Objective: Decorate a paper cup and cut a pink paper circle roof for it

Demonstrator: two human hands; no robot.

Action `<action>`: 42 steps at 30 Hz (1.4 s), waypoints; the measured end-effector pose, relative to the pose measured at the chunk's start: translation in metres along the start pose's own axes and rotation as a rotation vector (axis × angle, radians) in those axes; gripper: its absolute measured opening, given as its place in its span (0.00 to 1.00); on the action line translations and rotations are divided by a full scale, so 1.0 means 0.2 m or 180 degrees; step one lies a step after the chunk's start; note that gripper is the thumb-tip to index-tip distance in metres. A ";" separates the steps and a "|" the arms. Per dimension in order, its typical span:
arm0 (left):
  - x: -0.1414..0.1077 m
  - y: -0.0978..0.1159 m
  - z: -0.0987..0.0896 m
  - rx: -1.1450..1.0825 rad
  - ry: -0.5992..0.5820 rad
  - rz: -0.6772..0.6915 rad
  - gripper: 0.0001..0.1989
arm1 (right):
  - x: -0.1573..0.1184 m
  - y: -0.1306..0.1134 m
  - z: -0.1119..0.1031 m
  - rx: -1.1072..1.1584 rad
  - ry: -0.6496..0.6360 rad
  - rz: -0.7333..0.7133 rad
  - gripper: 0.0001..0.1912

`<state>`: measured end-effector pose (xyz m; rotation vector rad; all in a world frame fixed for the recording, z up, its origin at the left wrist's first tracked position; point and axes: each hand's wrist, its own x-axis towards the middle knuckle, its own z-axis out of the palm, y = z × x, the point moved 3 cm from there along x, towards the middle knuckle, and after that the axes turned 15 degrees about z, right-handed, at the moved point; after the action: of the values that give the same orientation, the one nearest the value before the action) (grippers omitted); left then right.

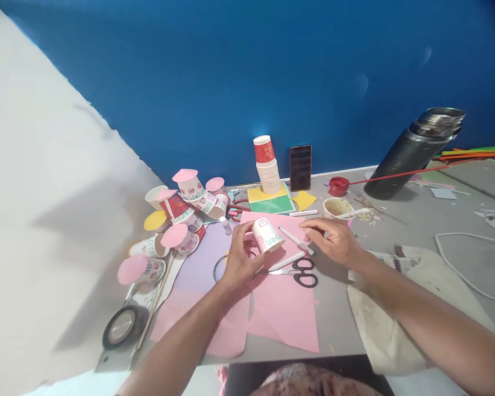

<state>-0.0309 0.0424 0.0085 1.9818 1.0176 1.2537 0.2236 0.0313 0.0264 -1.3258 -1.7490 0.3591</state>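
My left hand [244, 256] is wrapped round a white paper cup [268, 235], which lies tilted with its mouth toward the right. A pink window and green grass-like strokes are drawn on the cup. My right hand [330, 239] hovers to the right of the cup, thumb and forefinger brought together; what they pinch, if anything, is too small to make out. Just below those fingertips a slim marker [295, 240] slants over the pink paper [286, 319]. Another white marker [286, 260] and scissors with black handles [304, 273] lie close by.
Decorated cups with pink paper cones [175, 235] crowd the left side, near a roll of black tape [124, 327]. A cup stack [269, 179] and a phone [300, 168] stand at the blue wall. A dark flask [412, 157] and a cloth [421, 308] are on the right.
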 end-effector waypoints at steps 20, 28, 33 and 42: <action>0.02 -0.02 -0.04 -0.0509 0.0622 -0.0230 0.35 | -0.07 0.01 0.11 -0.0616 -0.1566 -0.0290 0.03; 0.01 -0.06 -0.04 -0.0489 0.0621 -0.0136 0.36 | -0.08 -0.01 0.15 -0.0673 -0.1669 -0.0249 0.05; 0.02 -0.04 -0.05 -0.0382 0.0577 -0.0217 0.33 | -0.03 0.02 0.10 -0.0610 -0.0971 -0.0045 0.06; 0.03 -0.03 -0.04 -0.0503 0.0550 -0.0495 0.33 | 0.05 -0.15 -0.30 0.0452 0.0743 0.0692 0.10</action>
<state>-0.0379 0.0509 0.0090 1.6656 1.0962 1.3913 0.2506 0.0119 0.0855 -1.3982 -1.3665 0.4235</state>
